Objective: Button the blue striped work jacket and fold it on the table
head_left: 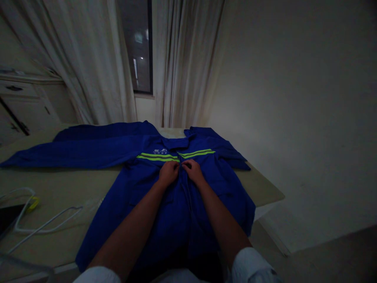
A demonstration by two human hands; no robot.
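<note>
White sleeves [250, 267] at the bottom of frame; bare forearms [129, 236] run up and inward from them, elbows out. The blue work jacket [176, 220] lies flat, front up, on a beige table [259, 184], collar far side, sleeves spread to both sides. Both hands are at its centre front, just below two lime reflective stripes [196, 153]. Left hand [169, 173] and right hand [193, 172] are mostly closed, fingers curled, pinching the front edges from either side, fingertips just beside each other. Can't tell if a button is between them. White wire hanger [44, 224] on the table, left of the jacket. Curtains [188, 67] and a window [137, 43] beyond.
</note>
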